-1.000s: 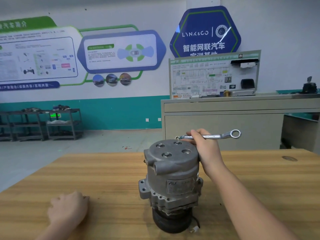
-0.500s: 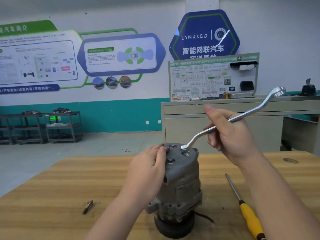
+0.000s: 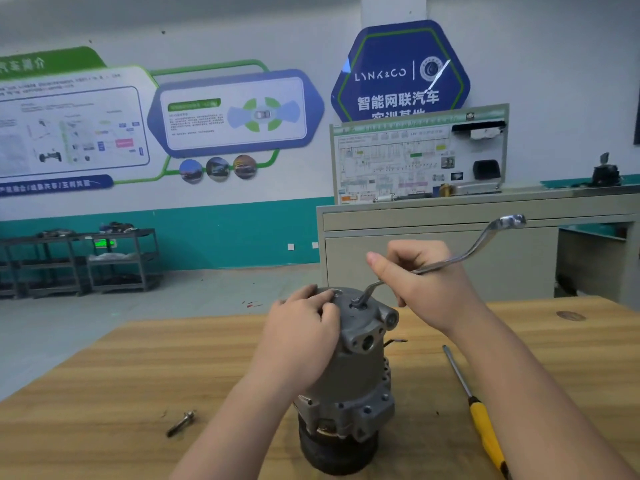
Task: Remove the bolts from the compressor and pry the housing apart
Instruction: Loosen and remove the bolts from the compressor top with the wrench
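Far left of the compressor (image 3: pixel 349 379), a loose bolt (image 3: pixel 180 423) lies flat on the wooden table (image 3: pixel 104 393), well apart from it. The compressor stands upright on its dark pulley end near the table's front edge, grey housing up. The left hand (image 3: pixel 300 337) is clamped over its upper left side, fingers curled over the rim of the top cover. On top of the compressor, the lower ring end of an offset wrench (image 3: pixel 446 263) sits down on a bolt head. The right hand (image 3: pixel 424 289), up and to the right of the compressor, grips the wrench's shaft, thumb stretched out along it; the handle rises away to the right. Right of the compressor, a yellow-handled screwdriver (image 3: pixel 479 414) lies on the table, tip pointing away.
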`<state>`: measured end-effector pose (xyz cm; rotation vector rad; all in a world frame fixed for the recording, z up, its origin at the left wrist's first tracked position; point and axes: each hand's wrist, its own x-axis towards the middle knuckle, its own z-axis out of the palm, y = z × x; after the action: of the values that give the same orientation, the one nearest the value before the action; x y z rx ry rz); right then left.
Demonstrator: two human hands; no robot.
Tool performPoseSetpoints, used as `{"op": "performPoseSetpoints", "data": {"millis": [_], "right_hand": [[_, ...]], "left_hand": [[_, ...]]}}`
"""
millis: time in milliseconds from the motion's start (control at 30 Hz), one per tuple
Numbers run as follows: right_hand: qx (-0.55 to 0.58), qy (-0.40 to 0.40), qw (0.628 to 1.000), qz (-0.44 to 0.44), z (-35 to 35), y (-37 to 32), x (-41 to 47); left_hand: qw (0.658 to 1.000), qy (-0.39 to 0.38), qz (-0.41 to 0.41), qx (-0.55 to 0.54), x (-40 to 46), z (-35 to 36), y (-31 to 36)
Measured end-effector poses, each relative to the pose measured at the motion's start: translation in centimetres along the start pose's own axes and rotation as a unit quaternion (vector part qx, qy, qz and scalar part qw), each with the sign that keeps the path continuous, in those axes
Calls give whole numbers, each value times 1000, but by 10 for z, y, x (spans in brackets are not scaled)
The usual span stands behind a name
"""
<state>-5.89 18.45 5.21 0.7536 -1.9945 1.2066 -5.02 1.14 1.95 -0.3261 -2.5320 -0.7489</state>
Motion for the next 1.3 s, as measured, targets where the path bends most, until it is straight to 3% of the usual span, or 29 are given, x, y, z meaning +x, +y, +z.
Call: {"op": "performPoseSetpoints", "data": {"millis": [200,300,433,600,800,867,900,967,1133,1300], "right_hand": [[-121,121,978,-117,27,-9,-30],[-150,178,965,-118,38,-8,-40],[-114,180,969,-127,37,-8,-49],[-24,138,980,-143,37,-11,-44],[41,145,984,-94,40,-8,-45],[110,148,981,-59,39,-4,-46],[196,158,968,-16,36,0,-45],[363,169,912,94,25,10,-42],[396,119,848,333,16,30,-17],[401,59,815,415,13,31,-2]], "left_hand": [[999,6,20,30,1,7,15],[1000,19,4,3,3,9,14],[996,43,-26,-75,-1,14,5],[993,59,-7,-102,-5,14,-6],[989,63,-2,-132,-4,14,-6],[988,69,0,-140,-4,15,-7],[985,68,-4,-157,-4,14,-9],[976,50,-9,-210,-3,11,-14],[970,16,-4,-243,-2,4,-20],[955,53,18,-290,-7,9,-28]]}}
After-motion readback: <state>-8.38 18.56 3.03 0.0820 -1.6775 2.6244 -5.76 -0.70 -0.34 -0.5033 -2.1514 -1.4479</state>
